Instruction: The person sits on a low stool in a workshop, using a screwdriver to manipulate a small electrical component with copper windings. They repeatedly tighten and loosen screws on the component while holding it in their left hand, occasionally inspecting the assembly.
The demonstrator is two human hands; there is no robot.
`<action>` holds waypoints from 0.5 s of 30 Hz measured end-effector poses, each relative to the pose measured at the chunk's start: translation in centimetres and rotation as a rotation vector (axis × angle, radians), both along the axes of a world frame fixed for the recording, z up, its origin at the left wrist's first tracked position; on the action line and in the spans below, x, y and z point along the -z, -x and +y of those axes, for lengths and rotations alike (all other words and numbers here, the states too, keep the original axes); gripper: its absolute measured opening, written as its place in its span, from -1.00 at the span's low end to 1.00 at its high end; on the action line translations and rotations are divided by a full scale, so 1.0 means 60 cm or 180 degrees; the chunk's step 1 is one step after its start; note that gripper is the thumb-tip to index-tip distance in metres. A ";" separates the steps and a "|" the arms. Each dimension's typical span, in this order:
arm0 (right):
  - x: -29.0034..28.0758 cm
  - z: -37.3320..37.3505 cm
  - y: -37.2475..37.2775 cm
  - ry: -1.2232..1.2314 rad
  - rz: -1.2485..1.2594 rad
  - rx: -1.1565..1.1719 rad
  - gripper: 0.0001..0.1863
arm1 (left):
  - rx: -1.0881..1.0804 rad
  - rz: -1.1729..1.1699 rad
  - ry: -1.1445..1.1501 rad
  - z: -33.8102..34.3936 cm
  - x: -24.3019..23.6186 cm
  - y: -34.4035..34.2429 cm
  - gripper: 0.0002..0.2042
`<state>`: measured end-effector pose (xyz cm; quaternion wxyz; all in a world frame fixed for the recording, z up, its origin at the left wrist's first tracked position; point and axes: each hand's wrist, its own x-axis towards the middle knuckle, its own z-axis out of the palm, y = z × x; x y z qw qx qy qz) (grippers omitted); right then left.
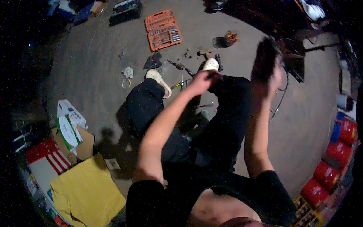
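Observation:
My left hand reaches across to my right knee, its fingers closed around something small and dark that blends into the black trousers. Raised to the right of that knee, my right hand grips a long dark object. Motion smears it, so its kind cannot be made out. On the floor near my feet lie a hammer, a yellow-and-black screwdriver and a dark rod-like tool. A shiny metal tool rests between my legs.
An orange tool case lies unfolded ahead, with a black box beyond it. A tape roll is left of my shoe. Cardboard and a yellow cloth stand at left, red containers at right. A cable trails on the floor.

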<state>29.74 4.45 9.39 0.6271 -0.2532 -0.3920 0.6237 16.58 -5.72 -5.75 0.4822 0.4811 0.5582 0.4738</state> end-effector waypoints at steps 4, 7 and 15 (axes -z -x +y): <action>0.144 0.081 -0.011 -0.1948 -0.3591 0.0285 -0.77 | -0.0200 0.0614 -0.0261 0.005 -0.048 0.078 -0.73; 0.214 0.040 0.005 -0.2441 -0.4728 -0.1108 -0.78 | -0.0593 0.0859 -0.0044 0.013 -0.048 0.152 -0.70; 0.163 -0.033 0.078 0.1625 -0.0436 -0.2567 -0.74 | -0.0232 0.0565 0.0268 0.021 -0.075 0.195 -0.74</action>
